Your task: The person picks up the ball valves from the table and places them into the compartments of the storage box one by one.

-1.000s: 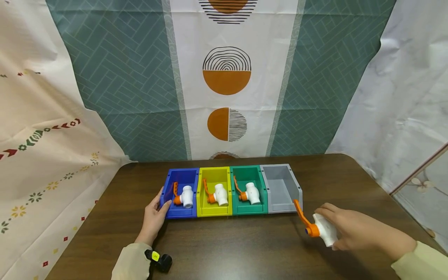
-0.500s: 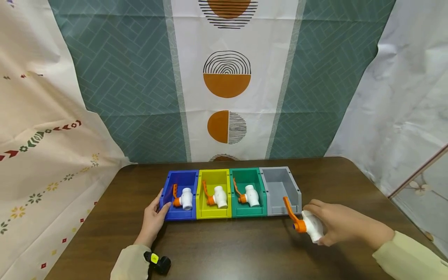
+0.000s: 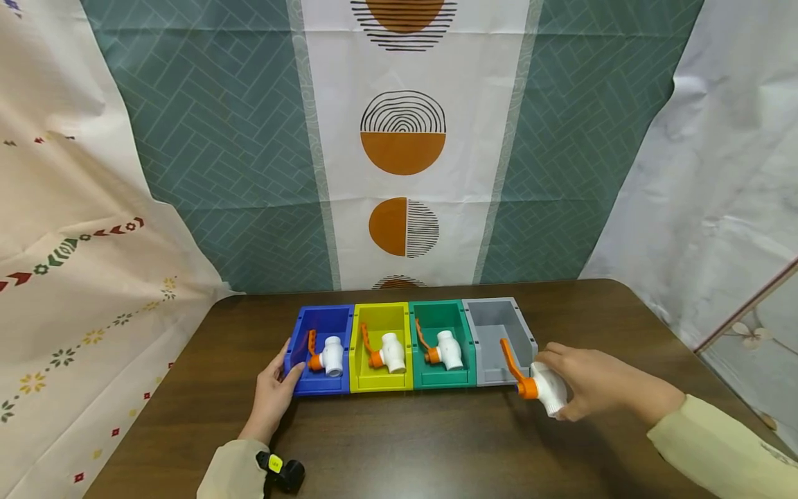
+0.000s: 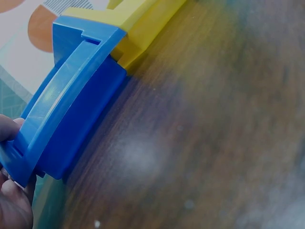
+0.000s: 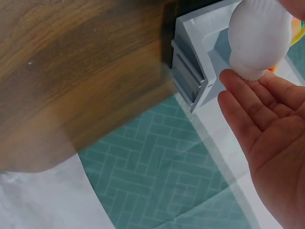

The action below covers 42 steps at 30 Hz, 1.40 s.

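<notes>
My left hand [image 3: 273, 391] grips the front left corner of a blue bin [image 3: 321, 386], thumb over the rim; the left wrist view shows fingers under the blue bin's edge [image 4: 71, 105]. My right hand [image 3: 589, 384] pinches a white ball valve [image 3: 550, 389] with an orange lever handle, held up just before the grey bin [image 3: 492, 376]. The lever points up and overlaps the grey bin's front right part. In the right wrist view, fingertips touch one end of the white valve body [image 5: 259, 36]. Similar valves lie in the blue bin [image 3: 333, 355], yellow bin [image 3: 393, 352] and green bin [image 3: 449, 350].
The bins stand joined in one row, with the yellow bin [image 3: 382, 383] and green bin [image 3: 444, 379] between the blue and grey ones. They sit near the back of a dark wooden table [image 3: 399, 443]. Patterned cloth [image 3: 405, 152] hangs behind and at both sides.
My right hand has carried the ball valve left and slightly away from me, from the right of the grey bin to its front edge. My left hand stays at the blue bin.
</notes>
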Available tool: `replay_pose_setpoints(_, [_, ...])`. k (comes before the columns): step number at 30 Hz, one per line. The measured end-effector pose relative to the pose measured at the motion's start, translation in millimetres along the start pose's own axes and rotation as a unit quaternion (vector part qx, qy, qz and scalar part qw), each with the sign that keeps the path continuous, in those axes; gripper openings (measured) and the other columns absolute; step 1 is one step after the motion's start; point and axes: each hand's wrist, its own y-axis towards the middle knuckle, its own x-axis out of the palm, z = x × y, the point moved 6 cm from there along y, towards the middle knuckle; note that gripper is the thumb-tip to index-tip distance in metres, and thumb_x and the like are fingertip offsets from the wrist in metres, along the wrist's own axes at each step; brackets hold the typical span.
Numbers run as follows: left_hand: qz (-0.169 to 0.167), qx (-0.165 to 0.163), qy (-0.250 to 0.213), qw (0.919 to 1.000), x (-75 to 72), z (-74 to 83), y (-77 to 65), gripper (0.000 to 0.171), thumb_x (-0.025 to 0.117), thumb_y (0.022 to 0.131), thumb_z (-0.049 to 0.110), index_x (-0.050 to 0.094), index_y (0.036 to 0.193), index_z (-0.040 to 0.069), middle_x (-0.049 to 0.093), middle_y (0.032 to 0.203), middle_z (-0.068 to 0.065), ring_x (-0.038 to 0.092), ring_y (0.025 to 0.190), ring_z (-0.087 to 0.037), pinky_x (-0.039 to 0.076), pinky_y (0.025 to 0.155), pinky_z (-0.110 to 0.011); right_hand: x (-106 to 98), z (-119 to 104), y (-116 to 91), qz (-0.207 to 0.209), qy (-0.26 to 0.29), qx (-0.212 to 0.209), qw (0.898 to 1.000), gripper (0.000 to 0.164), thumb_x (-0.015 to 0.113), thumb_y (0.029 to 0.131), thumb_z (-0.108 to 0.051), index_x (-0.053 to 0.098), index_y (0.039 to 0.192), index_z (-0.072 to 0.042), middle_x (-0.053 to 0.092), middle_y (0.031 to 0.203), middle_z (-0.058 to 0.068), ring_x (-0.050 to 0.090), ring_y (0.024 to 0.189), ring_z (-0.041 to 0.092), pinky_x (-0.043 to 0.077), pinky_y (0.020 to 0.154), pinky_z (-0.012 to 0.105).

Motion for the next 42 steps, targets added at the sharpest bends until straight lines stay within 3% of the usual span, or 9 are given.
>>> replay_pose_setpoints(19, [0.003,0.003,-0.014,0.9999,2.1,0.0,1.0,0.059,0.052,0.097,0.01,0.026,0.15,0.01,0.028,0.154,-0.015,0.034,0.138,-0.032,0.032,0.106,-0.036,-4,16,26,0.006,0.017,0.009,1.0,0.064,0.085,0.061,-0.021,0.057,0.113,0.004,0.054,0.097,0.0,0.05,0.077,0.007,0.051,0.066,0.024])
replay_pose_setpoints(26, [0.006,-0.001,-0.009,0.9999,0.6,-0.1,0.2,0.059,0.052,0.097,0.01,0.026,0.151,0.011,0.029,0.154,-0.015,0.035,0.138,-0.032,0.032,0.106,-0.037,0,22,35,-0.013,0.021,0.029,0.999,0.065,0.085,0.064,-0.024,0.056,0.116,0.002,0.054,0.101,0.002,0.051,0.081,0.01,0.053,0.07,0.028])
replay_pose_setpoints(35, [0.008,-0.009,0.007,0.9999,-0.5,-1.5,1.3,0.059,0.05,0.098,0.011,0.026,0.151,0.013,0.028,0.154,-0.015,0.034,0.138,-0.033,0.033,0.107,-0.038,0,21,43,-0.009,0.01,0.022,1.0,0.066,0.084,0.064,-0.022,0.055,0.118,0.005,0.054,0.102,0.003,0.05,0.081,0.01,0.052,0.07,0.027])
replay_pose_setpoints(42, [0.004,-0.001,-0.007,1.0,0.4,-0.9,0.6,0.059,0.051,0.098,0.01,0.026,0.151,0.011,0.028,0.154,-0.016,0.033,0.139,-0.033,0.032,0.107,-0.038,2,25,48,-0.028,0.008,0.048,0.998,0.068,0.084,0.064,-0.02,0.055,0.12,0.005,0.055,0.105,0.006,0.052,0.083,0.013,0.054,0.075,0.033])
